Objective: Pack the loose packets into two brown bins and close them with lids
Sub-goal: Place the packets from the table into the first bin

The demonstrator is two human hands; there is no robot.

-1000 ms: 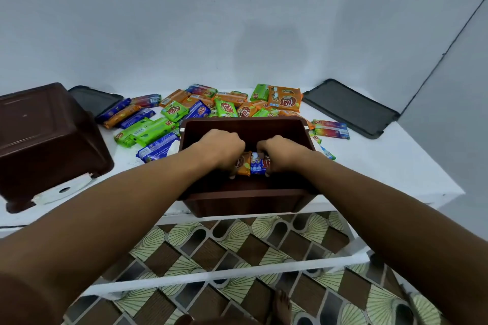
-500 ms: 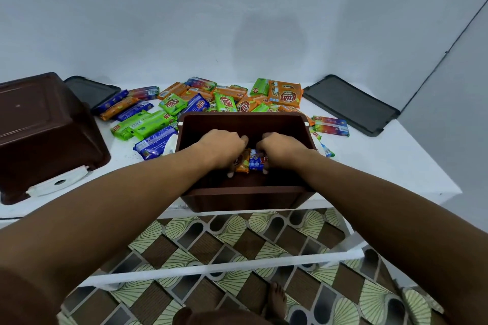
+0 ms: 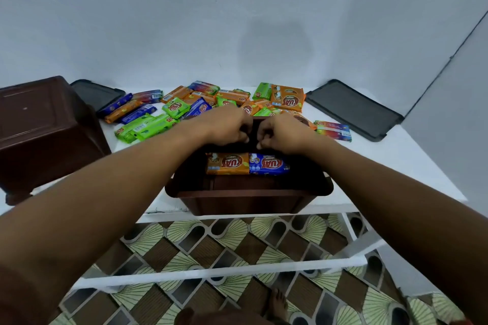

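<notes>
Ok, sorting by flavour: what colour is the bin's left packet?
The left packet is orange; head view shows it.

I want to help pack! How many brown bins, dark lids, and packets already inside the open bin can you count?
Brown bins: 2 (open bin, upturned bin)
Dark lids: 2 (left lid, right lid)
Packets inside the open bin: 2 (orange packet, blue packet)
Total: 6

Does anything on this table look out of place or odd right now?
Yes: the second brown bin at the left edge sits upside down, base facing up, so it cannot take the loose packets until flipped. Nothing looks spilled or damaged.
</notes>
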